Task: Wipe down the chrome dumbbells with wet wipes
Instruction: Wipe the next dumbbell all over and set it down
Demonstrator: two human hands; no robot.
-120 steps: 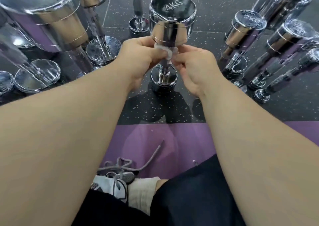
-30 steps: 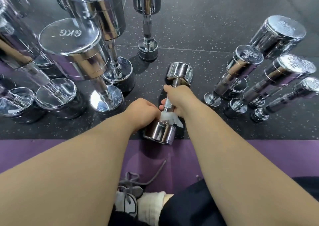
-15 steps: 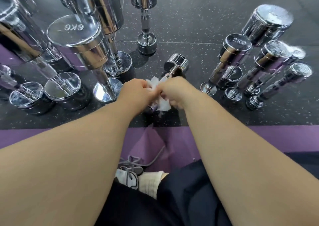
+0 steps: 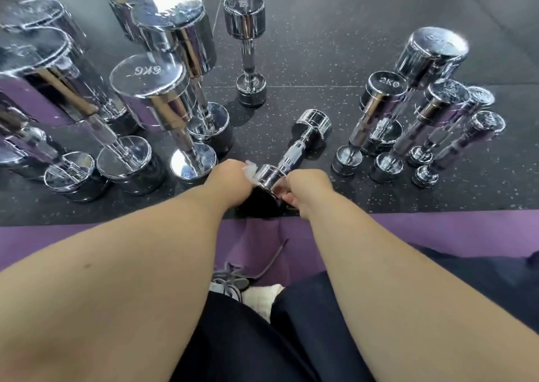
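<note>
Reaching out over my dark shorts point(image 4: 262, 338) and the purple mat point(image 4: 437, 230), I am gripping the wipe point(image 4: 250, 172) in my left hand point(image 4: 230, 177) and pressing it against the near head of the dumbbell point(image 4: 291, 154). My right hand point(image 4: 306, 189) is curling round that same head from the other side, and the bar is slanting away from me to the right over the dark floor point(image 4: 320, 46). Farther out, bigger dumbbells point(image 4: 151, 90) are standing on end at the left, smaller ones point(image 4: 385, 90) at the right, and a lone one point(image 4: 246, 46) at the back.
</note>
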